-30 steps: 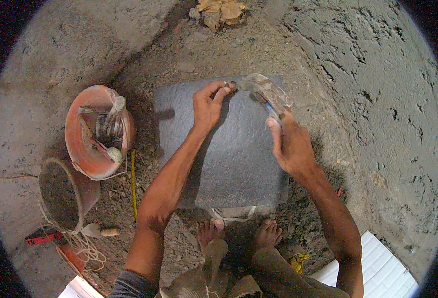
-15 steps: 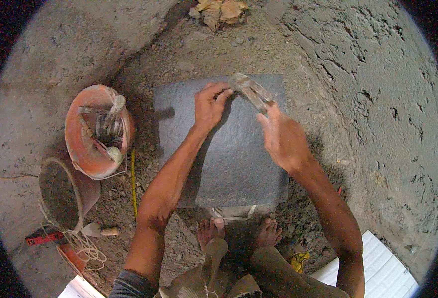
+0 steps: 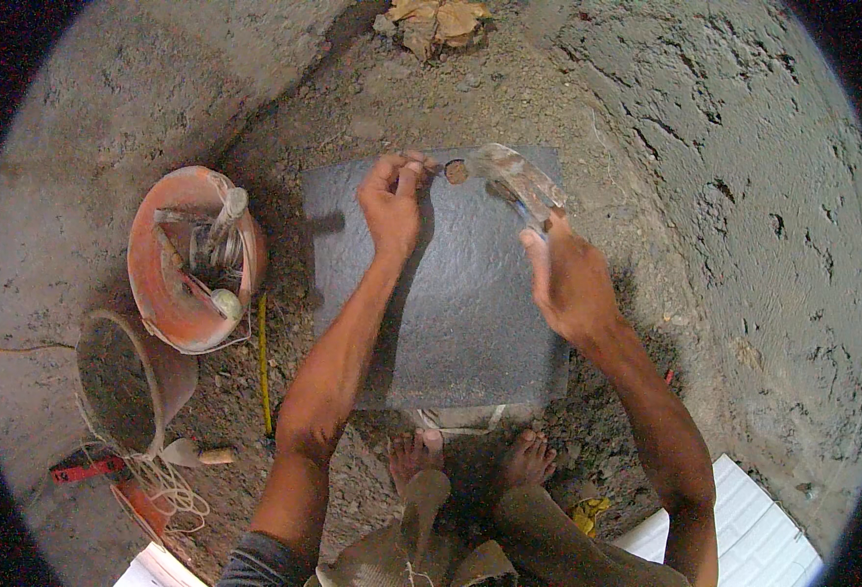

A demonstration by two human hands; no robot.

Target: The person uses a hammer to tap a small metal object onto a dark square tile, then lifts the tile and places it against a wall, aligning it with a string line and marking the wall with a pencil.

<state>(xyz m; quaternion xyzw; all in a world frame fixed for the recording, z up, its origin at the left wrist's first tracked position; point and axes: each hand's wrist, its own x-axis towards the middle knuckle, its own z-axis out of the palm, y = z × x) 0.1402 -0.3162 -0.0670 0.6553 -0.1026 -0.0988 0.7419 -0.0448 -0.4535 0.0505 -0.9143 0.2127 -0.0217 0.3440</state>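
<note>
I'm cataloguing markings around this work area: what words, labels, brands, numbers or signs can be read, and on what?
None can be read.
Narrow red bar-shaped object: dark marks, too small to read.
Long thin yellow strip: any markings too small to read.
Streaked grey-brown tool in the right hand: too blurred to tell.
Dark grey square slab: no lettering visible.
</note>
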